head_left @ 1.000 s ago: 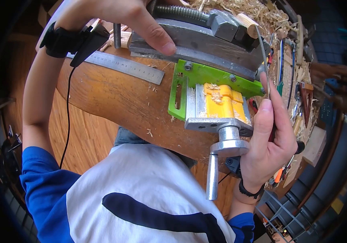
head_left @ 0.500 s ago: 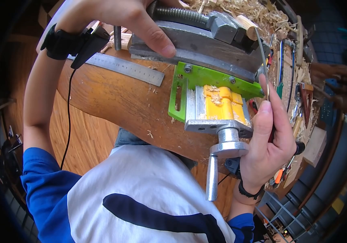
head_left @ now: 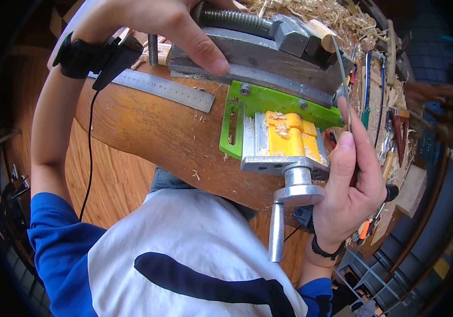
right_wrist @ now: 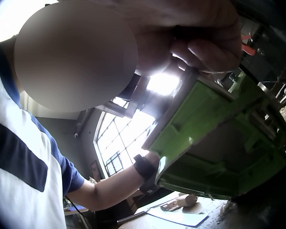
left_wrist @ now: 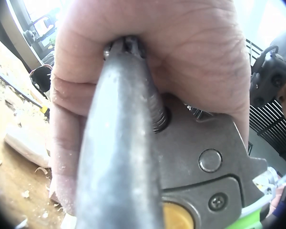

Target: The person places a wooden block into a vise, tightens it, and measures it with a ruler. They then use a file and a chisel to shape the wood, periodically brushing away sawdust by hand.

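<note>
At the top of the head view a grey metal vise with a threaded screw holds a round wooden dowel at its right end. My left hand grips the vise's left end, thumb laid along its near side. In the left wrist view that hand arches over a silver vise handle. My right hand pinches a long thin steel blade between thumb and index finger; the blade's tip stands right at the dowel's end face. The other fingers curl round its handle, mostly hidden.
Below the vise sits a green bracket with yellow jaw pads and a silver crank. A steel ruler lies left on the wooden bench. Wood shavings and several tools line the far and right sides.
Hardly anything differs: both hands keep their places and the blade stays at the dowel's end, with only a very slight shift of the right hand and blade.
</note>
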